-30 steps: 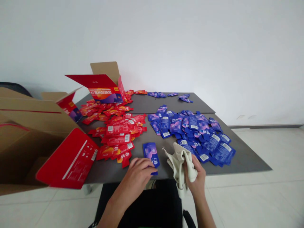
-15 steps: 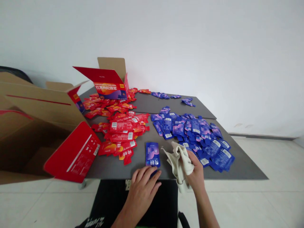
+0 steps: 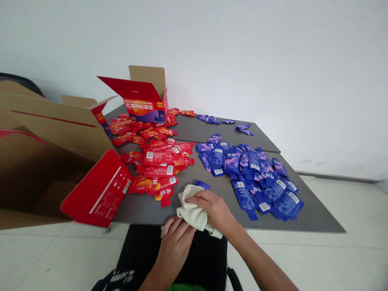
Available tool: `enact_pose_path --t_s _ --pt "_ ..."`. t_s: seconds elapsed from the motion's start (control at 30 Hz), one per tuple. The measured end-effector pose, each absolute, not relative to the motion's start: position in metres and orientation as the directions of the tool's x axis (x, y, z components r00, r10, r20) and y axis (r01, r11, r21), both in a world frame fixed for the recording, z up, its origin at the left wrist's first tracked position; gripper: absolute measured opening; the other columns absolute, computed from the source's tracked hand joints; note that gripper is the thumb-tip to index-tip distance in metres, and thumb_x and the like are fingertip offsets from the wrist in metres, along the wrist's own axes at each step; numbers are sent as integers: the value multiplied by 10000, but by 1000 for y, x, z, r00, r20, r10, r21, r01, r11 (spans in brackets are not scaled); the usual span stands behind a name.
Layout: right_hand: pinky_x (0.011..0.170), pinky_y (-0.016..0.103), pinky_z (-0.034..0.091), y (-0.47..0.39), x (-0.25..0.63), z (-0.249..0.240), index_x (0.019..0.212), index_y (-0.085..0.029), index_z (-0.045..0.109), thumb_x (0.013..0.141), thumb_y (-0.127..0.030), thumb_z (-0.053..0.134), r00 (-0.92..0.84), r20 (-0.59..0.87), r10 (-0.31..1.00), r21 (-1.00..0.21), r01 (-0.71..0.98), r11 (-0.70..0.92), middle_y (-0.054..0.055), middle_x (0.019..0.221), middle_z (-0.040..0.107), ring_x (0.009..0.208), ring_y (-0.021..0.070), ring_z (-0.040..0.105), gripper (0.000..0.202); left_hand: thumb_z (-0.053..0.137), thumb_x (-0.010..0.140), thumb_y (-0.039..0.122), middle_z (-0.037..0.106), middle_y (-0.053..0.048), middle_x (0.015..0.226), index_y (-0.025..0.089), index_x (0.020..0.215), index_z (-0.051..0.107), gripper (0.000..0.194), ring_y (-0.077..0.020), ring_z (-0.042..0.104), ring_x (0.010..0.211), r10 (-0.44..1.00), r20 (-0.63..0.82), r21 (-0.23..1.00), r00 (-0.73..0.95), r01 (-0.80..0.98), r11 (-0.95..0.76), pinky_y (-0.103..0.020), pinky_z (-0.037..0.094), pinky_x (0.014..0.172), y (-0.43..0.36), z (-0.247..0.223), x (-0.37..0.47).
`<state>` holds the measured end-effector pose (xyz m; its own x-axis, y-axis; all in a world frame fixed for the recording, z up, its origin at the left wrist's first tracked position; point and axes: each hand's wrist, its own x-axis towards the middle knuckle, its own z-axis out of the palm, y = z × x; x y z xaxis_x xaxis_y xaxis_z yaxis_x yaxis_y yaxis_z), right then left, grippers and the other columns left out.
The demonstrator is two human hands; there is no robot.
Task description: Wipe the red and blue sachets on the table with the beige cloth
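A blue sachet [image 3: 202, 184] lies on the table close to the front edge, with only its upper end showing. My right hand [image 3: 216, 210] grips a cream cloth [image 3: 192, 210] and presses it over the rest of that sachet. Just below the cloth, my left hand [image 3: 177, 238] is at the table edge, its fingers bent together over the sachet's hidden lower end. Right of my hands spreads a heap of blue sachets [image 3: 254, 165]. To the left lies a pile of red sachets [image 3: 159, 163].
An open red carton [image 3: 144, 103] stands at the back left among more red sachets [image 3: 121, 127]. A larger open cardboard box [image 3: 54, 117] is at the near left, its red flap [image 3: 100, 190] reaching over the grey table [image 3: 309, 214]. Several blue sachets [image 3: 207, 119] lie farther back.
My right hand has moved left with the cloth, onto the blue sachet, which is now mostly covered. My left hand has shifted slightly left and its fingers have bent more.
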<state>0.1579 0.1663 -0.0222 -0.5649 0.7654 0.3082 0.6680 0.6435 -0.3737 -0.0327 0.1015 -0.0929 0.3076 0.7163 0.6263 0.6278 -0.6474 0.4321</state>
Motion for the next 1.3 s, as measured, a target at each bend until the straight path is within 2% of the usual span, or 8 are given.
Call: enact_pose_path --t_s 0.23,0.37,0.53,0.63,0.83,0.97,1.13,1.3 --pt "949 339 577 217 184 -17 1368 -263 684 926 -36 644 -420 340 842 -282 808 517 93 1230 726 1087 250 695 499 503 1065 167 770 4 1254 279 1238 717 297 -201 685 1184 681 649 382 339 630 -677 -381 378 1036 106 -91 -33" --pt "973 350 562 200 182 -6 1409 -260 650 954 -71 618 -372 428 824 -328 785 525 104 1267 700 1137 255 674 493 490 1068 168 774 0 1241 272 1230 718 298 -206 687 1176 685 657 399 314 627 -670 -381 375 1041 105 -93 -32" --pt "988 299 547 159 162 -16 1402 -329 645 967 -165 673 -565 326 758 -372 660 652 46 1259 710 1165 214 672 465 502 1052 154 800 -9 1006 269 1085 772 295 -217 708 1008 696 655 417 292 628 -657 -398 381 1045 102 -97 -32" --pt "987 292 548 168 160 -26 1355 -322 683 958 -170 695 -560 282 779 -375 683 627 36 1250 720 1156 209 680 425 503 1056 157 800 -12 1060 266 1137 761 291 -221 701 1059 707 643 432 295 622 -653 -399 369 1056 102 -96 -31" --pt "921 329 580 214 182 -18 1372 -275 686 945 -97 651 -386 367 846 -290 817 498 92 1222 725 1070 246 701 464 511 1062 167 767 -11 1262 269 1229 722 288 -217 678 1197 721 622 444 306 621 -646 -400 359 1059 103 -93 -30" --pt "968 350 561 190 182 -9 1416 -276 645 973 -122 618 -341 466 817 -363 768 528 101 1242 704 1132 250 678 470 515 1058 177 773 -14 1243 286 1225 730 294 -225 677 1195 739 603 458 301 628 -629 -412 375 1050 103 -95 -30" --pt "955 301 565 159 165 -18 1376 -334 669 952 -162 682 -549 314 775 -397 665 632 46 1236 727 1116 217 697 458 531 1038 169 802 -19 1027 273 1079 775 269 -225 706 1031 750 600 472 279 634 -613 -417 409 1025 102 -96 -31" --pt "930 281 575 203 175 -23 1316 -303 722 913 -91 680 -385 340 858 -415 757 505 51 1201 746 1065 215 719 457 529 1049 169 777 -12 1225 286 1213 733 287 -224 680 1177 738 608 468 292 619 -630 -413 383 1046 103 -94 -29"
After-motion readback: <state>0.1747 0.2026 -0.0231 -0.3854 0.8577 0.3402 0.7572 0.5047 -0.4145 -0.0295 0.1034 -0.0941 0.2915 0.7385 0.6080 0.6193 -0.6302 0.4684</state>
